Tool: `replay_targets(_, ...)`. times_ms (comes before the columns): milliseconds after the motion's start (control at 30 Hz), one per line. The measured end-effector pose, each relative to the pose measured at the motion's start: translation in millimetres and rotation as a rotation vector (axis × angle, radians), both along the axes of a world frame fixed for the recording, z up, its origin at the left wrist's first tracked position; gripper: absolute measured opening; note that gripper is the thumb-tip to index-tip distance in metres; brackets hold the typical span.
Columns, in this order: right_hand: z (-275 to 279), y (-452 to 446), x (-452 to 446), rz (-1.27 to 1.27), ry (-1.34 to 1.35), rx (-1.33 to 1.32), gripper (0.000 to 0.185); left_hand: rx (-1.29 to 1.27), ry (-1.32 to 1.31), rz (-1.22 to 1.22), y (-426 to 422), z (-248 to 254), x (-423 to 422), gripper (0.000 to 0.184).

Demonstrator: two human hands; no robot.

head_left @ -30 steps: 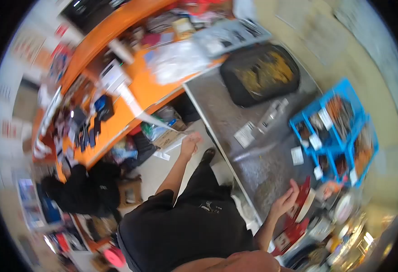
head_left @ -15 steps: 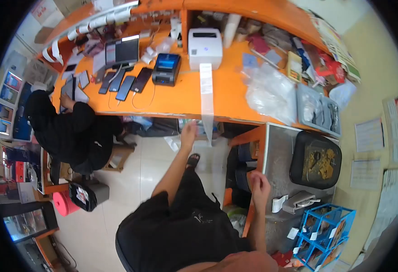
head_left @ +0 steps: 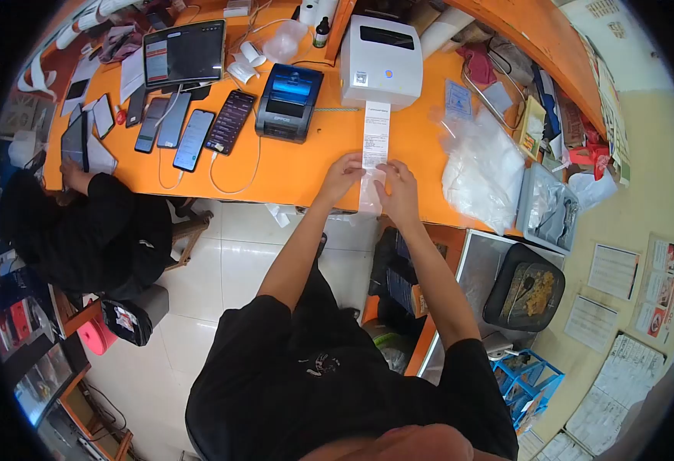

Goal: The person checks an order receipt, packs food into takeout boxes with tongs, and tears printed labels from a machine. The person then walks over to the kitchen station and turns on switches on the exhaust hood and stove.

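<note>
A white label printer [head_left: 383,61] stands on the orange counter, and a printed label strip [head_left: 376,127] comes out of its front. The strip's lower, bare part runs down over the counter's front edge. My left hand [head_left: 341,178] is closed at the strip's left edge, fingertips on the paper. On the opposite edge, my right hand [head_left: 400,192] has its fingers and thumb bent around the strip at about the same height. The exact fingertip contact is small and partly hidden. Left of the printer sits a black receipt printer [head_left: 289,104] with a blue screen.
Several phones [head_left: 194,140] with cables and a tablet [head_left: 184,54] lie left on the counter. Clear plastic bags [head_left: 484,173] and a grey tray [head_left: 548,206] are to the right. A co-worker [head_left: 76,230] sits at left. A black food container [head_left: 527,288] rests on the side table.
Both hands have come up and forward from below the counter edge to the label strip, taking hold of its sides. The view has moved closer to the counter.
</note>
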State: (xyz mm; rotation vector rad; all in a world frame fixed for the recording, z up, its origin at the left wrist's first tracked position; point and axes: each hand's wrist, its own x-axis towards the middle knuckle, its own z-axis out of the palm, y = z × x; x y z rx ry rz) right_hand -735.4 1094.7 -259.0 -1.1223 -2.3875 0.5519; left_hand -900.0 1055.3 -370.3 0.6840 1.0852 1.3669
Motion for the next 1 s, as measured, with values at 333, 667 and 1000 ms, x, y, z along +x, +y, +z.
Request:
replay_targets(333,-33,15,-15,0.096,-0.112,0.211,0.036,-0.055,-0.044,-0.014,-2,5,-3,0.018)
replay_targets(667,-39,35,-8,0.165,-0.127,0.322,0.021,-0.003,0.042,-0.021,-4,-17,3,0.015)
replay_targets(1000,-40,31,-13,0.131,0.006,0.211,0.024,0.032,0.015,-0.008,-3,2,6,0.025)
